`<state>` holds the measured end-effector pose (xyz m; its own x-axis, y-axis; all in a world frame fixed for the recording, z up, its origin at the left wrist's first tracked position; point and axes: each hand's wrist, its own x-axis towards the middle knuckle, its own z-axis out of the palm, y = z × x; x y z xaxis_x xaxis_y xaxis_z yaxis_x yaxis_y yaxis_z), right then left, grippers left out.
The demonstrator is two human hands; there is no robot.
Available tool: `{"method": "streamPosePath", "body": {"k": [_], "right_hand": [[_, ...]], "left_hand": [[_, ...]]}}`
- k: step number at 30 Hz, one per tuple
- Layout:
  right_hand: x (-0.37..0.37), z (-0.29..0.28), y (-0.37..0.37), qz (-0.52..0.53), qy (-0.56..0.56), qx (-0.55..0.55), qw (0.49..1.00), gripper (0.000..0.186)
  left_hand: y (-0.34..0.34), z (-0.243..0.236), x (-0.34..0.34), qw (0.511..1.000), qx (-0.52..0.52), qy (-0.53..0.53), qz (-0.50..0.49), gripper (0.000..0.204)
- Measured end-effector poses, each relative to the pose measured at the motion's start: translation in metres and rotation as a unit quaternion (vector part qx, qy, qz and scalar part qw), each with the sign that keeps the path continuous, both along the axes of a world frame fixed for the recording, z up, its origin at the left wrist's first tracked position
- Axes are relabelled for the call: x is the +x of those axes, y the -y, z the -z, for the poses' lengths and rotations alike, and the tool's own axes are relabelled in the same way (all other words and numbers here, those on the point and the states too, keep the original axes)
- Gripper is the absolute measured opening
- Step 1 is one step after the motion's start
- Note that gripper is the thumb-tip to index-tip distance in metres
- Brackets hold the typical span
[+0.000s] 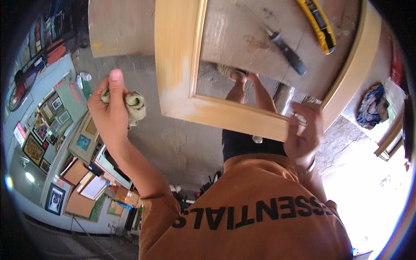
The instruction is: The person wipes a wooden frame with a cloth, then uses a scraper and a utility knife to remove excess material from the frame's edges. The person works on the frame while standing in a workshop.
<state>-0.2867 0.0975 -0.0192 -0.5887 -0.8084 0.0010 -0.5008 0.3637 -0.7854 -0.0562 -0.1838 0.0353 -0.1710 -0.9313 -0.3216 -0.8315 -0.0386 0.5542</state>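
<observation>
A crumpled pale cloth point(136, 106) with dark stains is bunched in my left hand point(110, 104), thumb pointing up. That hand is held off to the left of a light wooden frame point(177, 56), apart from it. My right hand point(307, 132) grips the frame's near rail close to its right corner; its fingers are slightly blurred. The frame's near part juts over the table's edge toward my body, and whitish patches show around its near left corner. Through the frame's opening I see a black-handled tool with a thin metal shaft point(288, 53) and a yellow utility knife point(318, 26).
The worn brown tabletop point(234, 39) lies beneath the frame, with my legs below its near edge. A blue and white cloth bundle point(372, 106) sits at the right. Framed pictures point(55, 198) and boards point(82, 173) line the left side. Bright light floods the lower right.
</observation>
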Motion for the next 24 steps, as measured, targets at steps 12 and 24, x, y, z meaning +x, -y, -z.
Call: {"method": "streamPosePath", "body": {"k": [12,24], "right_hand": [[-0.038,0.039,-0.099,0.381,0.2,0.095,0.898,0.033],[-0.067,-0.052,-0.043,0.522,0.016,0.163,0.837,0.067]], "left_hand": [[0.072,-0.069,-0.048,0.84,0.084,-0.488,-0.221,0.034],[0.082,-0.115,-0.227,0.853,-0.042,-0.424,0.302,0.029]]}}
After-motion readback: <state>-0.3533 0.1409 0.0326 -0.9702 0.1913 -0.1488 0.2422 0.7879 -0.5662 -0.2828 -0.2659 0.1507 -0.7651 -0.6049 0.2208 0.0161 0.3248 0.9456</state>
